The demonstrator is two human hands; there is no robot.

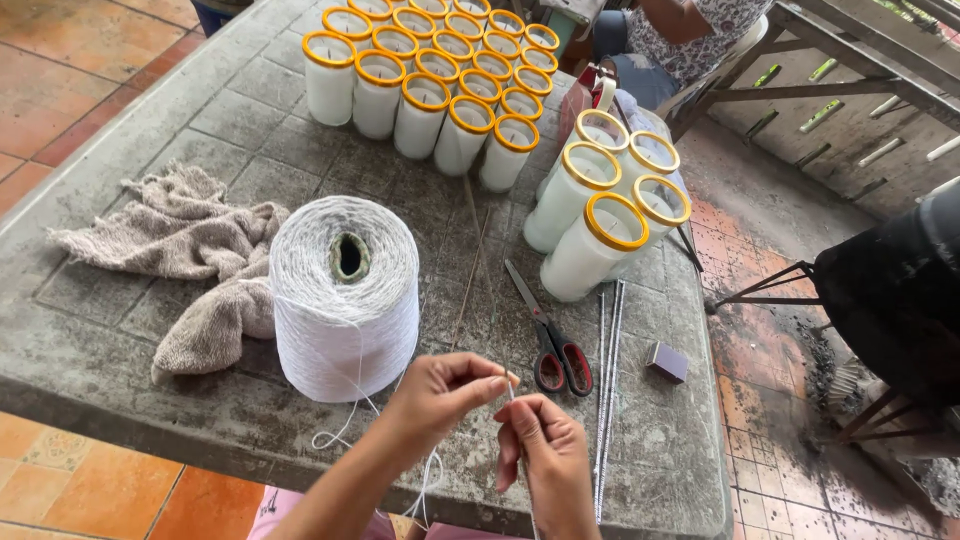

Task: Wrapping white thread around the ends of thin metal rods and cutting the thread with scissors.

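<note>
My left hand (440, 395) and my right hand (545, 455) meet at the near edge of the stone table (250, 130), both pinching a thin white string (430, 475) between thumb and fingers. The string runs from a big white spool of cotton thread (345, 295) standing upright just left of my hands, and loops hang below my left hand. Red-handled scissors (550, 340) lie shut on the table just beyond my right hand.
Many white candle jars with yellow rims (430, 75) stand grouped at the back; several more (605, 215) lie in a clear bag at right. A crumpled beige towel (185, 250) lies left. Thin metal rods (605, 400) and a small matchbox (667, 361) lie at right. A seated person (680, 30) is beyond.
</note>
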